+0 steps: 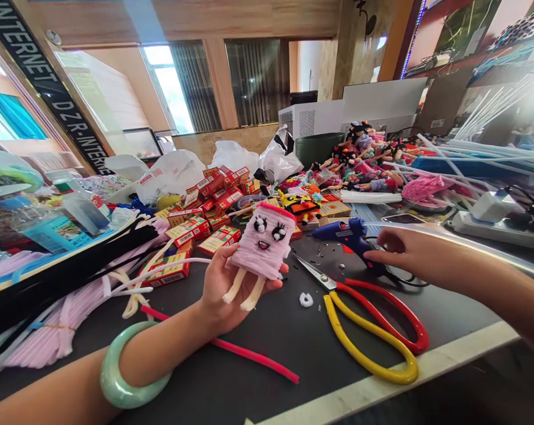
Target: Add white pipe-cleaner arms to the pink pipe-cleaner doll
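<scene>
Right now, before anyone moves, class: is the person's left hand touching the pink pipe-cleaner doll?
Touching. The head view shows the pink pipe-cleaner doll held against the palm and fingers of the left hand, with no gap between them.

Left hand (231,289) holds a pink pipe-cleaner doll (260,242), right hand (404,251) touches a glue gun (351,236).

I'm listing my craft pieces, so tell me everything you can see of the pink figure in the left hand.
The pink figure is a small upright block of fuzzy pink chenille wound in horizontal rows, topped by a darker pink band. Its face has two round black-and-white eyes with lashes and a small open mouth. Two cream chenille legs hang down. It rests against the palm and fingers of the left hand, held above the dark worktable.
</scene>
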